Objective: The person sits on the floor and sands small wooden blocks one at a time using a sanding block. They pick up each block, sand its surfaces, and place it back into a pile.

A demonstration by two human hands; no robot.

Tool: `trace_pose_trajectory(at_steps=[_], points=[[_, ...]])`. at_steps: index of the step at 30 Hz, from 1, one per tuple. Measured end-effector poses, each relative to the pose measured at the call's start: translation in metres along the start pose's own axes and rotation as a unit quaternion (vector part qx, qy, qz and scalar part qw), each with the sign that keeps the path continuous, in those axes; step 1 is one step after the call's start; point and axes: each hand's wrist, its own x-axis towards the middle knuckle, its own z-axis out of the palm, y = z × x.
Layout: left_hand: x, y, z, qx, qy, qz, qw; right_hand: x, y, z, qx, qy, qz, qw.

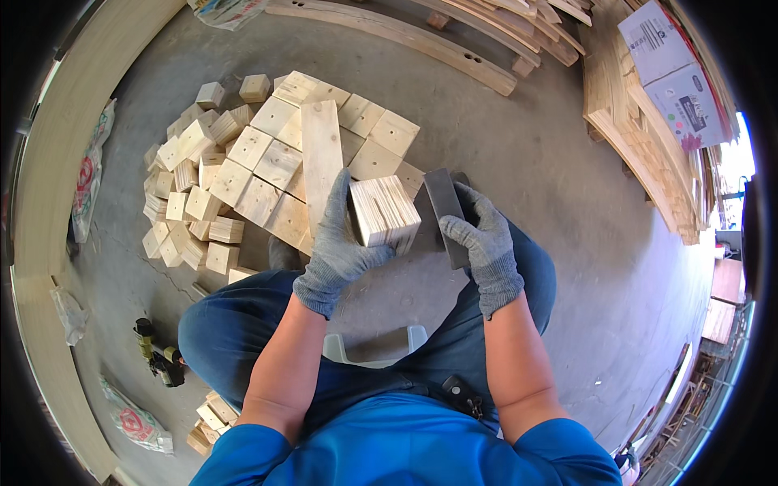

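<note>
My left hand (340, 239), in a grey knit glove, grips a wooden block (385, 211) with layered edge grain on its upper face. A dark grey flat rectangular block (444, 212), which looks like a sanding block, is held by my gloved right hand (484, 239), fingers behind it and thumb across the near face. It stands tilted just right of the wooden block, with a small gap between them. Beyond my left hand, a long light board (322, 150) lies over rows of square wooden blocks (279, 162), several with a small hole in the top.
A loose heap of smaller wooden blocks (194, 202) lies left of the rows. A green and black power tool (158, 352) rests on the floor by my left knee. Long curved timbers (397, 36) and a wooden stack with a cardboard box (677, 77) stand at the far side and right.
</note>
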Motion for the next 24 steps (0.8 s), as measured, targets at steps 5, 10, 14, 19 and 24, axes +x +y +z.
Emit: trace_pose_trajectory(at_steps=[5,10,14,19,24], points=[[-0.006,-0.004,-0.001,0.151,-0.072,0.035,0.985,-0.007,-0.005,-0.001,-0.09,-0.065,-0.107,0.988],[-0.009,-0.008,0.007,0.061,-0.092,0.018,0.994,-0.013,-0.009,0.002,-0.266,-0.151,-0.248,0.919],[-0.009,0.006,0.008,0.109,-0.124,0.008,0.986,-0.011,-0.007,-0.001,-0.282,-0.12,-0.234,0.923],[-0.013,0.014,0.014,0.114,-0.172,0.077,0.976,0.009,0.003,-0.008,-0.312,0.029,-0.131,0.941],[-0.015,0.015,0.02,-0.046,-0.152,0.035,0.987,0.007,0.012,-0.028,-0.146,0.127,-0.069,0.979]])
